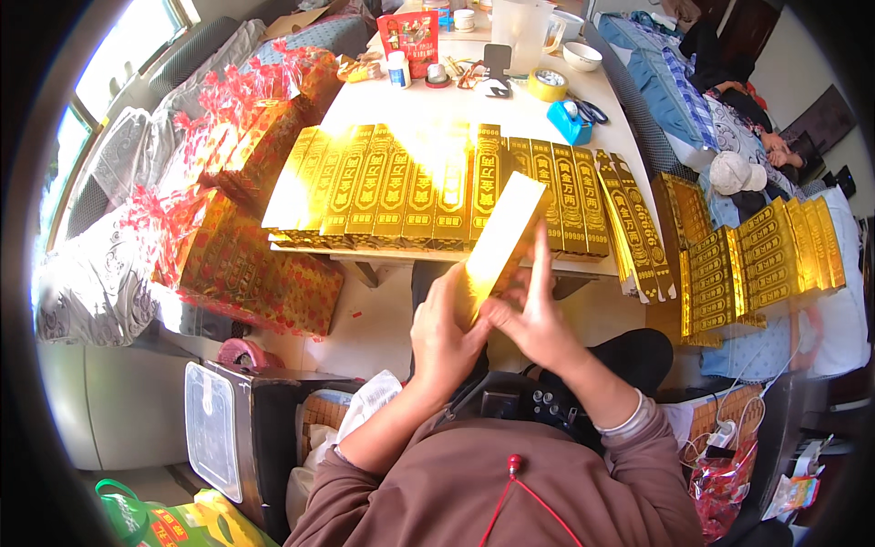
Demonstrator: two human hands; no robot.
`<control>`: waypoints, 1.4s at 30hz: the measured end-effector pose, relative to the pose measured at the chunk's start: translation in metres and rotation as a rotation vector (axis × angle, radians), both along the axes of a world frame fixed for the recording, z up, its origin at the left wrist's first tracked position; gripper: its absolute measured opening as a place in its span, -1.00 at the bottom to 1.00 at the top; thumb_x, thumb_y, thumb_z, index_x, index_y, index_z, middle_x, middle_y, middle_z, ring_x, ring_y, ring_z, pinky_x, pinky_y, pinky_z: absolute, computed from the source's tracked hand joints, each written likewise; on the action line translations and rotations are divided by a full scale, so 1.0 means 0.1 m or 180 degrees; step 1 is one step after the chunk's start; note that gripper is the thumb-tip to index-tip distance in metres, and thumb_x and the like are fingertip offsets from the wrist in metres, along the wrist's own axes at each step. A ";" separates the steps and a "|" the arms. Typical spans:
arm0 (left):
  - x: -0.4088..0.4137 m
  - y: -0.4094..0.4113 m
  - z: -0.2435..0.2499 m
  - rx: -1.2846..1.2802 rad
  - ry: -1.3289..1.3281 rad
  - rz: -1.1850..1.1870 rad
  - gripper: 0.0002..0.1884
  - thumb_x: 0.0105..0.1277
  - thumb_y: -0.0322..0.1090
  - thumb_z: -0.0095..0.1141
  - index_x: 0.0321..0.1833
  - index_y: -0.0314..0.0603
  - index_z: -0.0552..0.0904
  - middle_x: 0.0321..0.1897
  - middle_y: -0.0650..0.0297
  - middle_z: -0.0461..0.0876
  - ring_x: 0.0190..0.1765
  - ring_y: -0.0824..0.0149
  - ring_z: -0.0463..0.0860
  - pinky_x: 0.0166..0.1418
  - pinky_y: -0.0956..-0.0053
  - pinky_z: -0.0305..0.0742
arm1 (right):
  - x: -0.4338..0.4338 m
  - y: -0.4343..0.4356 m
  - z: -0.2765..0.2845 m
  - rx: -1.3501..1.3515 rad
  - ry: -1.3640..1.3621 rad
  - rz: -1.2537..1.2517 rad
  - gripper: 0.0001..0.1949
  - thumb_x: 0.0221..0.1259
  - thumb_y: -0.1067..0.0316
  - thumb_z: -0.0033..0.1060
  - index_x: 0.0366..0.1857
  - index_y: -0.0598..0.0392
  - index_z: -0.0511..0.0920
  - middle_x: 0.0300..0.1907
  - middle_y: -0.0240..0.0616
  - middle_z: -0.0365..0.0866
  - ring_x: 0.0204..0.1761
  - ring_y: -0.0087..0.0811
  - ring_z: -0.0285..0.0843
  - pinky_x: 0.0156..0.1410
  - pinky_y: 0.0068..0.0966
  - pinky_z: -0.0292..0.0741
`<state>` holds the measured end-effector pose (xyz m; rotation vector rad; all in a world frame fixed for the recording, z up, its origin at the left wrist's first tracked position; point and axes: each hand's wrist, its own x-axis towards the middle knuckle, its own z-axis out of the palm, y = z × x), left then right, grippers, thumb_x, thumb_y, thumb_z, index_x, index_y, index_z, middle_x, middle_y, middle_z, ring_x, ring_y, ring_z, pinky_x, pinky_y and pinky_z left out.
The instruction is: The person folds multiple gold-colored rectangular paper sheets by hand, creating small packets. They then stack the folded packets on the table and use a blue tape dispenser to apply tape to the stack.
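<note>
Above my lap I hold a long gold foil paper box (504, 236), tilted up to the right, its upper face bright with glare. My left hand (443, 335) grips its lower left side. My right hand (536, 314) is at the lower right, thumb near the bottom end and one finger extended along the side. Part of the right fingers is hidden behind the box. Just beyond, a row of gold paper boxes (396, 184) with printed characters lies along the table's near edge. To their right, flat folded gold strips (636, 225) overhang the edge.
Stacked gold boxes (765, 260) stand at right. Filled red-and-gold bags (256, 267) line the left. On the wooden table (465, 106) are a blue tape dispenser (569, 123), scissors (591, 112), a tape roll (547, 85) and a plastic jug (521, 34). A person (738, 89) lies at far right.
</note>
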<state>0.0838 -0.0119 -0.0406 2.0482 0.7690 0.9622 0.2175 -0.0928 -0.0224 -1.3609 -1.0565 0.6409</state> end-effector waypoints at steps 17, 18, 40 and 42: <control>0.02 0.01 0.19 -0.0356 -0.0255 -0.0780 -0.49 0.31 -0.56 0.25 0.35 -0.27 0.57 0.17 0.06 0.60 0.15 0.19 0.68 0.23 0.34 0.52 | 1.12 1.04 -0.52 -0.0359 -0.0556 -0.1162 -0.45 0.62 0.23 0.05 0.60 0.04 0.26 0.40 0.03 0.51 0.31 -0.27 0.58 0.33 -0.34 0.51; 0.02 0.02 0.17 -0.0338 -0.0266 -0.0785 -0.50 0.31 -0.57 0.24 0.34 -0.28 0.58 0.17 0.05 0.60 0.12 0.21 0.70 0.20 0.36 0.54 | 1.12 1.05 -0.57 -0.0090 -0.0710 -0.1391 -0.46 0.62 0.12 0.07 0.58 -0.07 0.31 0.24 0.16 0.65 0.25 -0.04 0.69 0.25 -0.17 0.60; -0.01 0.04 0.10 -0.0370 -0.0127 -0.0954 -0.85 0.42 -0.57 0.18 -0.03 -0.32 0.74 -0.14 0.12 0.75 -0.17 0.27 0.76 -0.02 0.46 0.62 | 1.94 -0.30 0.07 -0.3068 -0.2110 -0.2669 0.01 0.16 -0.08 0.49 0.58 0.26 0.12 0.43 0.16 0.44 0.48 0.12 0.37 0.57 -0.08 0.34; -0.01 0.04 0.11 -0.0515 -0.0119 -0.0886 -0.86 0.42 -0.57 0.18 -0.06 -0.32 0.75 -0.16 0.11 0.76 -0.16 0.26 0.77 -0.01 0.46 0.62 | 1.95 -0.32 0.04 -0.2847 -0.2197 -0.2813 -0.02 0.16 -0.06 0.47 0.55 0.30 0.15 0.40 0.17 0.46 0.44 0.12 0.40 0.56 -0.12 0.34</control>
